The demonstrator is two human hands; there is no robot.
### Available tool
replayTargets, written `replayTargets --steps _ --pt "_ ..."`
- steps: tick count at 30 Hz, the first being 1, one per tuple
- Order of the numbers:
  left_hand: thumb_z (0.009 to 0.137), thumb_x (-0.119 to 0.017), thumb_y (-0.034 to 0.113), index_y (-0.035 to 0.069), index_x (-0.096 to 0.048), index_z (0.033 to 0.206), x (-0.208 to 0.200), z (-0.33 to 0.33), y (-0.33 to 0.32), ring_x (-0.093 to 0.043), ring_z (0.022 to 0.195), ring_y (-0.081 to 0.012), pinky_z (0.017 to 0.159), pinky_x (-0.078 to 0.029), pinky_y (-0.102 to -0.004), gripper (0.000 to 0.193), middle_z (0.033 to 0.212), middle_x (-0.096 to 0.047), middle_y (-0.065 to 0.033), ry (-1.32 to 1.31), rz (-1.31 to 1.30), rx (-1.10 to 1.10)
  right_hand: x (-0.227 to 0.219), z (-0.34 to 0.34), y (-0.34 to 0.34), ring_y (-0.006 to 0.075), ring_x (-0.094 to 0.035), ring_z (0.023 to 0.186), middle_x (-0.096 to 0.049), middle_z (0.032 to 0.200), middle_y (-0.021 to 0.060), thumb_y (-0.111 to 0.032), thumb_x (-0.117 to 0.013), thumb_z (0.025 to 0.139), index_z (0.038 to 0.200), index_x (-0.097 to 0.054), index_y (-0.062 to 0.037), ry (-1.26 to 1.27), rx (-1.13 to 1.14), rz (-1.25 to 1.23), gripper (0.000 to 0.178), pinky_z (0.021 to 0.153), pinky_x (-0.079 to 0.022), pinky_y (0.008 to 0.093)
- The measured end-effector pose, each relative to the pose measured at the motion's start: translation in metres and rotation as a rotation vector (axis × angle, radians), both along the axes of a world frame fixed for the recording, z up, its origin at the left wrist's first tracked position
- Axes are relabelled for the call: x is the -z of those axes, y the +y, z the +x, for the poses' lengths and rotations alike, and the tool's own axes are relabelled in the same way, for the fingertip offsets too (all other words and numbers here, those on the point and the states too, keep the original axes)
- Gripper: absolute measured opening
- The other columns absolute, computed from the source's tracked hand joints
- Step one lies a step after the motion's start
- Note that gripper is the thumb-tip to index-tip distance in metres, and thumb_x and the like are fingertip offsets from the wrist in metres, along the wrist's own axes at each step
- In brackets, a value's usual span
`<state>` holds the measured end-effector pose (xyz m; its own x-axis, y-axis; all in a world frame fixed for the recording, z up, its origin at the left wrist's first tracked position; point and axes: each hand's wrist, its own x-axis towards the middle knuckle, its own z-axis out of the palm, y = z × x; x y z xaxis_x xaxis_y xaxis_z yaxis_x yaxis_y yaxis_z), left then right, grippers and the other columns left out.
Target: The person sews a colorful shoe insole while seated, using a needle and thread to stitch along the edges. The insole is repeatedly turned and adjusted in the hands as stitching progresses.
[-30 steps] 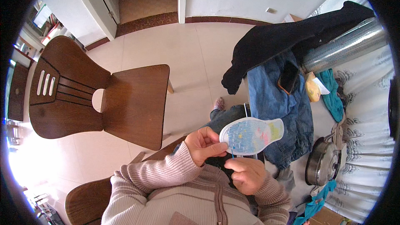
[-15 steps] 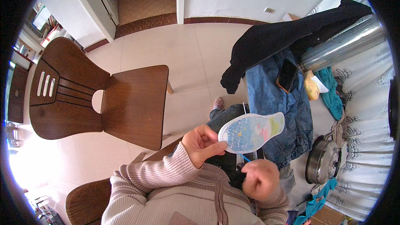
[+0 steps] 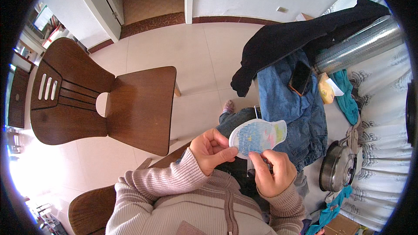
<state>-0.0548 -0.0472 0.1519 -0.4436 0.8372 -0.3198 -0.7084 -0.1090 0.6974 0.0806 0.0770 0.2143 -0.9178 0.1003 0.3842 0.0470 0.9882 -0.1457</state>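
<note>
My left hand [image 3: 210, 150] pinches the rounded, broad end of an insole [image 3: 257, 135] between thumb and fingers. The insole has a white rim, blue stripes, and patches of pink, yellow and pale green toward its narrower end. My right hand [image 3: 275, 172] is closed at the insole's near edge, with its fingertips touching the lower rim; anything small between those fingers is hidden. Below the insole lies my lap, where something dark is partly covered by my hands.
A brown wooden chair [image 3: 141, 109] stands at the left. On the right, a table bears blue denim [image 3: 278, 100], a dark phone [image 3: 299, 78], a black garment [image 3: 283, 48], a yellow tissue pack [image 3: 325, 90] and a lidded steel pot [image 3: 334, 167]. A white patterned curtain [image 3: 383, 148] hangs beyond.
My right hand has come up from below the insole to its near edge. The blue strand seen beside that hand no longer shows. The insole's narrow end has tilted slightly; my left hand keeps its hold.
</note>
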Motion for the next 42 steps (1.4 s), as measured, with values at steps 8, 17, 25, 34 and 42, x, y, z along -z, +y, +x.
replayTargets --steps 8,17,25,34,42 --pt "0.077 -0.068 0.002 -0.001 -0.049 0.086 0.0004 0.0002 0.0019 -0.063 0.074 -0.0146 0.07 -0.055 -0.0275 0.021 0.083 -0.063 -0.0121 0.011 -0.013 0.007 0.0023 0.0009 -0.0003 0.0184 -0.051 0.064 -0.047 0.084 0.0044 0.003 -0.064 0.063 0.097 -0.064 -0.0078 0.012 -0.029 0.002 0.036 0.05 -0.043 0.0282" --pt "0.077 -0.068 0.002 -0.001 -0.049 0.085 0.0033 0.001 0.0023 -0.063 0.074 -0.0139 0.069 -0.055 -0.0267 0.021 0.083 -0.063 -0.0115 0.014 -0.021 0.005 0.0018 -0.0016 0.0005 0.0175 -0.05 0.062 -0.047 0.083 0.0049 0.003 -0.063 0.064 0.097 -0.064 -0.0067 -0.004 -0.039 0.029 0.034 0.049 -0.042 0.028" --pt "0.077 -0.069 0.003 -0.001 -0.049 0.085 -0.0001 0.002 0.0014 -0.063 0.073 -0.0127 0.068 -0.055 -0.0256 0.021 0.082 -0.062 -0.0097 0.016 -0.017 0.001 -0.0008 -0.0027 0.001 0.017 -0.049 0.059 -0.047 0.082 0.005 0.003 -0.062 0.064 0.096 -0.064 -0.0053 -0.016 -0.062 0.016 0.033 0.048 -0.042 0.0278" --pt "0.077 -0.068 0.001 -0.001 -0.048 0.085 0.0006 0.0023 0.0017 -0.063 0.073 -0.0126 0.068 -0.055 -0.025 0.021 0.081 -0.061 -0.0089 0.016 -0.03 -0.002 0.003 -0.0026 0.0015 0.0164 -0.047 0.057 -0.045 0.08 0.0054 0.002 -0.062 0.064 0.094 -0.064 -0.004 -0.002 -0.062 0.044 0.03 0.046 -0.04 0.0268" --pt "0.076 -0.07 0.003 -0.001 -0.049 0.084 0.0005 0.0022 0.0017 -0.062 0.072 -0.0121 0.067 -0.054 -0.024 0.023 0.08 -0.062 -0.0088 0.045 -0.031 -0.007 0.0033 -0.0035 0.0018 0.0165 -0.046 0.055 -0.045 0.08 0.006 0.002 -0.062 0.064 0.093 -0.063 -0.0035 0.0 -0.064 0.048 0.03 0.046 -0.04 0.027"
